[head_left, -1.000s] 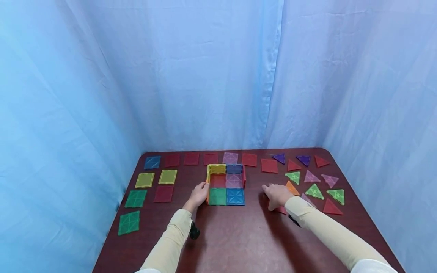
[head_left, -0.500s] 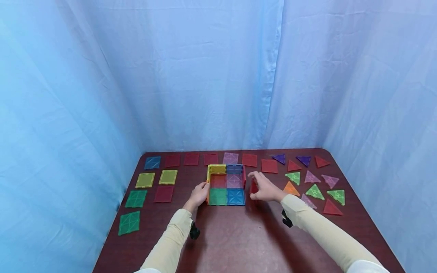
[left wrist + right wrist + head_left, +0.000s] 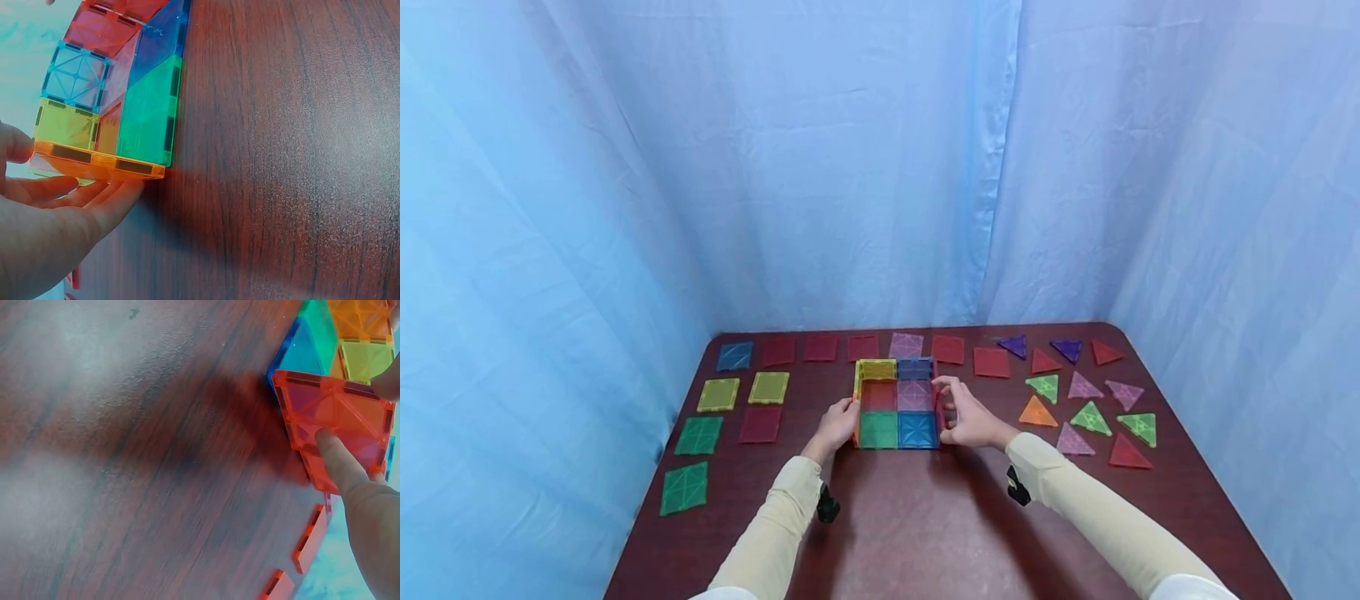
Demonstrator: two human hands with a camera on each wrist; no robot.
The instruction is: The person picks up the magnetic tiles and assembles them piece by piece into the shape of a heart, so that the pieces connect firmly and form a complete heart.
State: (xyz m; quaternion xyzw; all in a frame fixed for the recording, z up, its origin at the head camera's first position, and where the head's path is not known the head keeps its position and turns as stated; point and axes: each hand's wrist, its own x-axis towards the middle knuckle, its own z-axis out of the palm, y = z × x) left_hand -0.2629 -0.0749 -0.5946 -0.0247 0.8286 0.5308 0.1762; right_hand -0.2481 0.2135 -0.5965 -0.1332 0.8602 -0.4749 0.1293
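Observation:
A low box of see-through magnetic tiles stands mid-table. Its floor includes a green tile [image 3: 878, 430] and a blue tile [image 3: 917, 430]; a yellow tile [image 3: 877, 370] is part of the upright back. My left hand [image 3: 837, 427] holds the orange tile wall [image 3: 100, 164] on the left side, fingers lying against its outer face. My right hand [image 3: 972, 418] holds a red square tile [image 3: 359, 406] upright at the right side near the front; one digit presses its face and another reaches its top edge. Whether the tile's lower edge touches the floor tiles is hard to see.
Loose squares lie left and behind, among them a green square [image 3: 685, 488], a yellow square [image 3: 718, 395] and a red square [image 3: 991, 362]. Several triangles lie right, including an orange triangle [image 3: 1038, 412] and a red triangle [image 3: 1128, 452]. Blue curtains [image 3: 850, 167] enclose the table [image 3: 917, 533].
My right hand has picked up the red square tile from the table, brought it left and set it upright against the box's right side. My left hand stays on the orange wall.

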